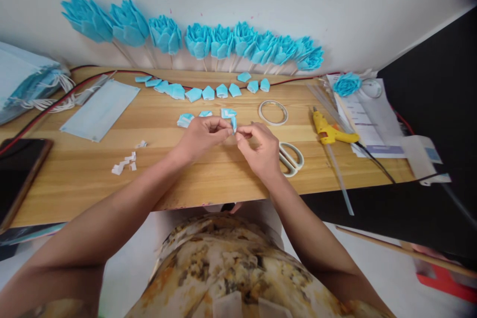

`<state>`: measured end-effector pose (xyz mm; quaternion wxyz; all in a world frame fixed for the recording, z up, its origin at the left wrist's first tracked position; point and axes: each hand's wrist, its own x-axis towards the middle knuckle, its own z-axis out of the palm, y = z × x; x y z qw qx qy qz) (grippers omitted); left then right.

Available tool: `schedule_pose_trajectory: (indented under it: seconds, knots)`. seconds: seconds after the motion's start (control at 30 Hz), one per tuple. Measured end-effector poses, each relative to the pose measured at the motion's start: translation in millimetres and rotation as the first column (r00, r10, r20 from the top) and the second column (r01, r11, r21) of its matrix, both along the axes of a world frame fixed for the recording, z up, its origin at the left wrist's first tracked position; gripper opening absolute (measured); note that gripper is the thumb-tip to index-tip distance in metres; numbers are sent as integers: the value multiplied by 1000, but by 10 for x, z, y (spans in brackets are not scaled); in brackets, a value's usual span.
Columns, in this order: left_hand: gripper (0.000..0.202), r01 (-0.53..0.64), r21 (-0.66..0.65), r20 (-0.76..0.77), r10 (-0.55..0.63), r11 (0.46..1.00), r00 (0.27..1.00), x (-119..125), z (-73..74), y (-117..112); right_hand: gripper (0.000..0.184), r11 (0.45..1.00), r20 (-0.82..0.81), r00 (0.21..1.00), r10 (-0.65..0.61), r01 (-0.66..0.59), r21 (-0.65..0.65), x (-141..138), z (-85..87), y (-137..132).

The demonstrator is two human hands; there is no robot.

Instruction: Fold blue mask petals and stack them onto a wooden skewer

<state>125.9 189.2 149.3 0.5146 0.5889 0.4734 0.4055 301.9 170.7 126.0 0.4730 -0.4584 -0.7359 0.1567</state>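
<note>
Between my fingertips, over the middle of the table, is a small folded blue piece (233, 123) with a white side. My left hand (204, 135) pinches it from the left. My right hand (261, 148) pinches at its lower right, thumb and finger together. Just beyond my hands lie a blue piece with white strips (228, 113) and another blue-and-white piece (185, 119). A row of blue pentagon-like petals (208, 93) runs behind them. White-handled scissors (298, 159) lie partly hidden by my right hand.
Blue petal flowers on sticks (222, 41) lean against the wall. A tape roll (273, 113) and a yellow glue gun (328, 129) lie rightward. Leftward are a flat pale-blue mask (100, 109), white paper scraps (124, 164) and a phone (20, 174). A red-black cable (48, 108) crosses the table.
</note>
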Motion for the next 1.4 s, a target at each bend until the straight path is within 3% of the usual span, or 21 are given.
schedule_pose_trajectory:
  seconds: [0.43, 0.9, 1.17, 1.27, 1.4]
  knots:
    - [16, 12, 23, -12, -12, 1000, 1000, -10, -46, 12, 14, 1000, 16, 1000, 13, -13, 21, 0, 14, -11]
    - [14, -1, -3, -15, 1, 1000, 1000, 0, 12, 9, 16, 1000, -3, 1000, -1, 1, 7, 4, 1, 4]
    - [12, -80, -73, 74, 85, 994, 994, -41, 37, 36, 12, 993, -106, 988, -114, 109, -47, 18, -56, 45]
    - [12, -183, -31, 152, 185, 983, 971, -131, 150, 68, 11, 992, -123, 986, -109, 99, -83, 22, -78, 61]
    - [17, -348, 121, 263, 308, 930, 915, -360, 527, 8, 12, 994, 42, 996, 75, -72, -80, -141, -17, 69]
